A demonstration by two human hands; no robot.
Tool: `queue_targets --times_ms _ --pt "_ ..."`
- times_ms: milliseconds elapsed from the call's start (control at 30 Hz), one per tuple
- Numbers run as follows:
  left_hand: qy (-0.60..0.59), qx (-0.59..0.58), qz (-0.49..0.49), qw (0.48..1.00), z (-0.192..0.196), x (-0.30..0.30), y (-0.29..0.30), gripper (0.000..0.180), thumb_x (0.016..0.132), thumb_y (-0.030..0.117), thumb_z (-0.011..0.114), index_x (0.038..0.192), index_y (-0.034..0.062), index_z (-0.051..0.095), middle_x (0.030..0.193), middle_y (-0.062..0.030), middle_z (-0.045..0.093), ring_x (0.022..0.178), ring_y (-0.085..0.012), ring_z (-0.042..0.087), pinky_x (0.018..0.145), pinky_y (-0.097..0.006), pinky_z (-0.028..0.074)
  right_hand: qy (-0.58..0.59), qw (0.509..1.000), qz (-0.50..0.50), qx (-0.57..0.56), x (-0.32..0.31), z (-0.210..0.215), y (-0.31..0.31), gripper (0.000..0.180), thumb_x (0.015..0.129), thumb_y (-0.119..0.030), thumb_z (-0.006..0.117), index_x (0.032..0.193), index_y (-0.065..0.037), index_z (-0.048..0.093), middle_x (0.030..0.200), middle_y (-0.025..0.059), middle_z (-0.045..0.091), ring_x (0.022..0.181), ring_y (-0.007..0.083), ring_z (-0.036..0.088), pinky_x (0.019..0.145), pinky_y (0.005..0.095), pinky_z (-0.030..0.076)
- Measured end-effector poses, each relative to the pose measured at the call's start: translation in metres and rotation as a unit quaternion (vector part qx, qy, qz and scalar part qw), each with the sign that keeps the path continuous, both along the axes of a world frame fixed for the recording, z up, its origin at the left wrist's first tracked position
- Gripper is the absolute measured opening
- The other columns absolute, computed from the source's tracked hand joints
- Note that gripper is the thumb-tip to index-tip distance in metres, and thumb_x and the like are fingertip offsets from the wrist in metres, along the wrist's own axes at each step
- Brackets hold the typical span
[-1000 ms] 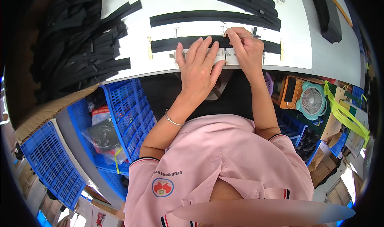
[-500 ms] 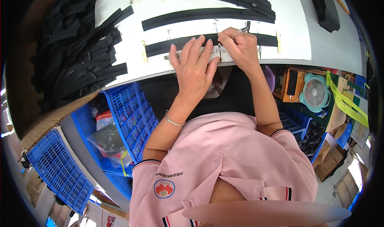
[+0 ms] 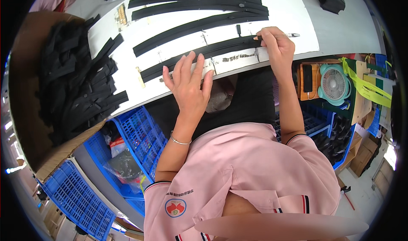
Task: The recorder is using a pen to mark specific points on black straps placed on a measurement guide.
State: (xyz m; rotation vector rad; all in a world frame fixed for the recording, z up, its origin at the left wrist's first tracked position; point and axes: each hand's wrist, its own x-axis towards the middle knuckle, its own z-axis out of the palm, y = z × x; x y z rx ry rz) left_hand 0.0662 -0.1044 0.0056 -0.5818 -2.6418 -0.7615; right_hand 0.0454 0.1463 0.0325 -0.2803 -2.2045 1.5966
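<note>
A black fabric strip (image 3: 208,50) lies along the near part of a white board (image 3: 293,11), slanting up to the right. At its right end, my right hand (image 3: 278,50) is closed in a pinch around a slim pen (image 3: 293,35), whose silvery end sticks out to the right; its tip is hidden by the fingers. My left hand (image 3: 188,81) rests with spread fingers at the near edge of the strip, left of its middle. Just beyond the strip is a small upright black piece (image 3: 239,30), too small to name. Dark marks cross the board beside the strip.
More black strips (image 3: 191,26) lie farther back on the board. On the left, a cardboard box (image 3: 25,96) holds a heap of black strips (image 3: 72,79). Blue plastic crates (image 3: 140,135) stand below the table. A teal fan (image 3: 334,84) is at the right.
My right hand has moved with the pen from the strip's middle to its right end. My left hand has shifted left, away from the right hand. The whole view has turned slightly.
</note>
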Motion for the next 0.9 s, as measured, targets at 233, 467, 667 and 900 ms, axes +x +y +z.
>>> queue_targets --times_ms 233,467,667,900 --pt "-0.016 -0.005 0.004 1.000 0.004 0.000 0.005 0.041 0.090 0.025 0.078 0.126 0.0075 0.073 0.135 -0.0090 0.064 0.128 -0.0290 0.055 0.120 -0.057 0.018 -0.018 1.000 0.020 -0.002 -0.010 -0.017 0.016 0.017 0.099 -0.012 0.066 0.096 0.002 0.076 0.081 0.0025 0.071 0.071 0.0063 0.060 0.062 0.0218 0.045" --pt "-0.035 0.107 -0.049 0.992 0.015 -0.022 0.061 0.029 0.089 0.017 0.077 0.117 0.0100 0.075 0.128 -0.0059 0.068 0.124 -0.0263 0.058 0.120 -0.054 0.022 0.016 0.999 0.035 0.038 -0.011 -0.022 0.017 0.018 0.098 -0.011 0.067 0.096 0.004 0.074 0.084 0.0038 0.074 0.069 0.0056 0.059 0.061 0.0227 0.046" --pt "-0.012 0.105 -0.087 0.991 0.003 -0.047 0.102 0.018 0.087 0.014 0.078 0.105 0.0101 0.078 0.119 -0.0025 0.069 0.117 -0.0242 0.060 0.118 -0.054 0.025 0.010 0.998 0.036 0.048 -0.012 -0.026 0.016 0.018 0.098 -0.012 0.067 0.095 0.004 0.074 0.085 0.0049 0.074 0.067 0.0077 0.059 0.060 0.0242 0.046" --pt "-0.005 0.103 -0.079 0.992 0.002 -0.047 0.104 0.017 0.086 0.012 0.078 0.103 0.0119 0.079 0.118 -0.0016 0.068 0.115 -0.0243 0.060 0.118 -0.054 0.026 0.011 0.995 0.038 0.090 -0.012 -0.022 0.014 0.017 0.097 -0.011 0.068 0.093 0.005 0.073 0.083 0.0077 0.074 0.066 0.0126 0.062 0.061 0.0258 0.048"
